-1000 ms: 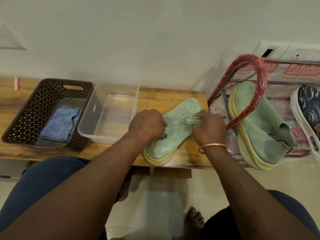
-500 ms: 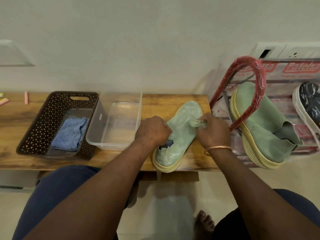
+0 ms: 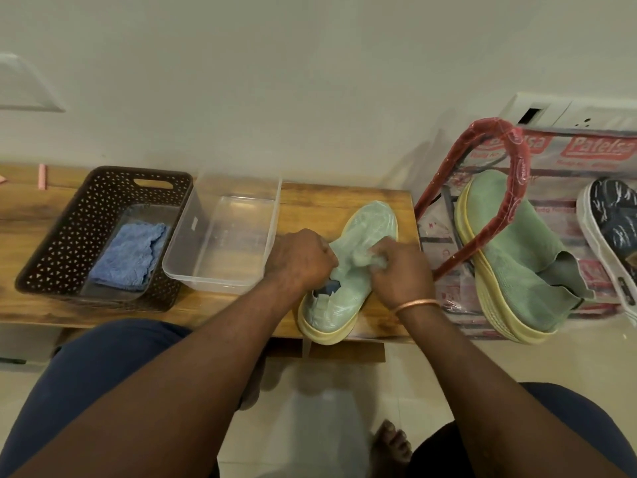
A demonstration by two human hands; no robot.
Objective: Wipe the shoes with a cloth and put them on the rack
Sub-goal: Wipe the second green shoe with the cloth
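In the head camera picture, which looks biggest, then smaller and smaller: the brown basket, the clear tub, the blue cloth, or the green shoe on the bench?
1. basket
2. tub
3. shoe
4. cloth
The shoe is partly covered, so its place above the cloth is a rough call.

shoe (image 3: 365, 229): showing pale green, yellow sole
wad (image 3: 377, 262): showing pale green
cloth (image 3: 131, 257): showing blue
basket (image 3: 62, 243): showing dark brown, triangle-holed
tub (image 3: 193, 236): showing clear
counter (image 3: 327, 198): showing brown grain
rack (image 3: 517, 160): wearing red printed wrap
rack shoe (image 3: 517, 270): showing green, yellow sole
dark shoe (image 3: 617, 229): showing navy, white streaks, white sole
bangle (image 3: 417, 303): glinting copper
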